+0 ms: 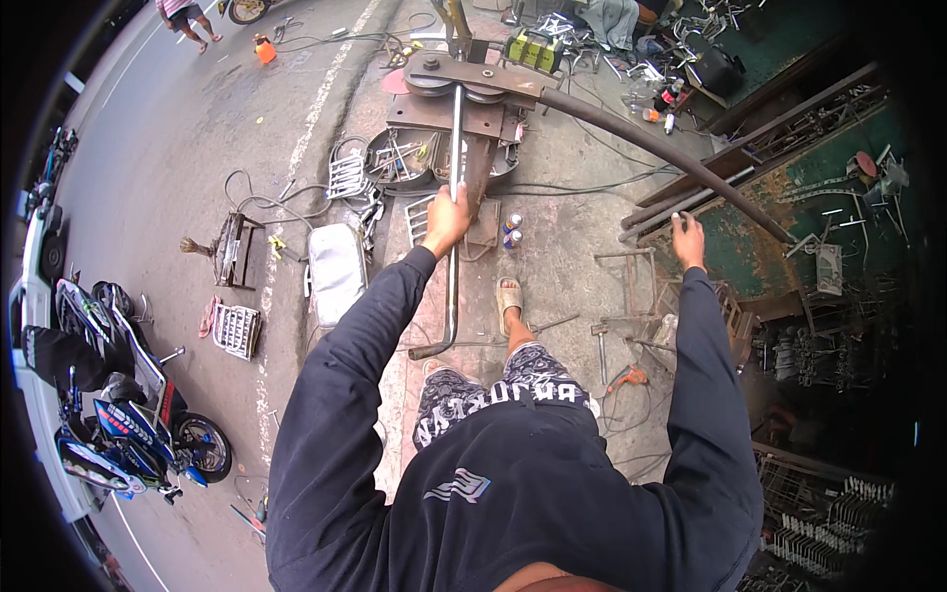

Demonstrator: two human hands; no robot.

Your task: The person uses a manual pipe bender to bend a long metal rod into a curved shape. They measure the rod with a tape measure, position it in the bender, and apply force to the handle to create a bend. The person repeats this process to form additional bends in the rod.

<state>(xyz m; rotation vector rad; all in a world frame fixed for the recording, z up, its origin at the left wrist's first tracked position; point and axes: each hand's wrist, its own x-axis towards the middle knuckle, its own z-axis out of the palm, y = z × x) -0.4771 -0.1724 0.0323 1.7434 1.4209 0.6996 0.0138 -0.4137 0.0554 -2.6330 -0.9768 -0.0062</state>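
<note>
My left hand (pixel 449 217) is wrapped round a shiny metal tube (pixel 454 286), which runs down from the bender and ends in a bent foot near my legs. The tube's upper end lies between the rollers of a rusty pipe bender (pixel 456 77). From the bender a long brown lever handle (pixel 661 143) slants to the right. My right hand (pixel 688 242) is held out below this handle, apart from it, with its fingers loosely bent and nothing visible in them. Beside it lie several lengths of pipe (pixel 671 209).
Trays of tools (pixel 402 163) and two spray cans (pixel 512 232) lie near the bender. A hammer (pixel 600 345), an orange power tool (pixel 628 377) and cables lie by my feet. Motorcycles (pixel 148 424) stand on the road at left. A person (pixel 185 15) walks at the far left.
</note>
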